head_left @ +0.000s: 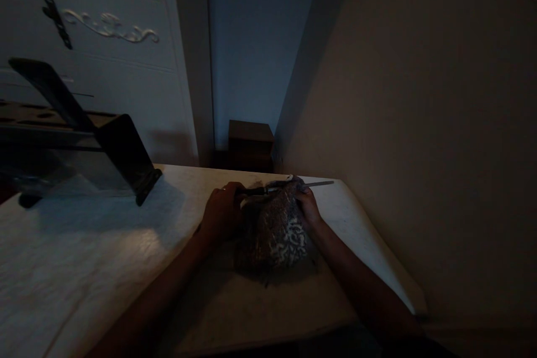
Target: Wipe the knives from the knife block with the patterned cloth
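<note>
My left hand [224, 207] is closed round the dark handle of a knife [321, 183], which lies level above the table. Its narrow metal blade points to the right, and a patterned cloth [281, 229] wraps its middle. My right hand [309, 207] pinches that cloth around the blade, with the blade's end sticking out beyond the fingers. The cloth is dark brown-grey with a pale swirl print and hangs bunched between both hands down to the table. Dim light hides the finer detail of the blade.
Under my hands is a pale marbled table [104, 257]. A dark slotted rack [121, 151] with a slanted black handle stands on its left. Beyond are a white door [126, 84] and a brown box [251, 137]. A beige wall [419, 123] borders the right.
</note>
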`<state>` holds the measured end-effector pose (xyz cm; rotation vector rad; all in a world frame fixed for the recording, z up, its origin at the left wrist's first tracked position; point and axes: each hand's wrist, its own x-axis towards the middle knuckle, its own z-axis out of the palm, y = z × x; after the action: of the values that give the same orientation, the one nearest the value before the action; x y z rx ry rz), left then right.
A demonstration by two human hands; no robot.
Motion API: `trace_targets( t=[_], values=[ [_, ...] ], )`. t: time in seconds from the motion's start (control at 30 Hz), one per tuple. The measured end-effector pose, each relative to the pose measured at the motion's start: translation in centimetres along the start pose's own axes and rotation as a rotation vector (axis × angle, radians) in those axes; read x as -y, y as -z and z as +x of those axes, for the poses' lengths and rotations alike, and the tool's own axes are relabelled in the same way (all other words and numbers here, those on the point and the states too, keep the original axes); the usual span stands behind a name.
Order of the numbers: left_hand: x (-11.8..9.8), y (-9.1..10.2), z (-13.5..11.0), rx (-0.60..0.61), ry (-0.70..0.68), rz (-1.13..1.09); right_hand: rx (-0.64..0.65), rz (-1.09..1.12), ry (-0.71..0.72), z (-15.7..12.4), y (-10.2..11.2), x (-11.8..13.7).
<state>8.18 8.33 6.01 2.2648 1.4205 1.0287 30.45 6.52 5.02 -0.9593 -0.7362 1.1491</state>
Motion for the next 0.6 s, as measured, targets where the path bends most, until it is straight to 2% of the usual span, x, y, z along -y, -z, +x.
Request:
trace_targets(
  t=[0.17,0.37,0.6],
  values=[
    [1.3,-0.1,0.2,-0.091,-0.096,0.035,-0.019,-0.006,0.036,0.4,0.7,0.8],
    [3.0,-0.9,0.1,-0.170,-0.233,0.091,-0.100,-0.041,0.078,0.3,1.3,1.8],
    [3.9,-1.1,0.1,-0.196,-0.239,0.119,-0.213,-0.159,0.129,0.6,2.4,1.6]
  ],
)
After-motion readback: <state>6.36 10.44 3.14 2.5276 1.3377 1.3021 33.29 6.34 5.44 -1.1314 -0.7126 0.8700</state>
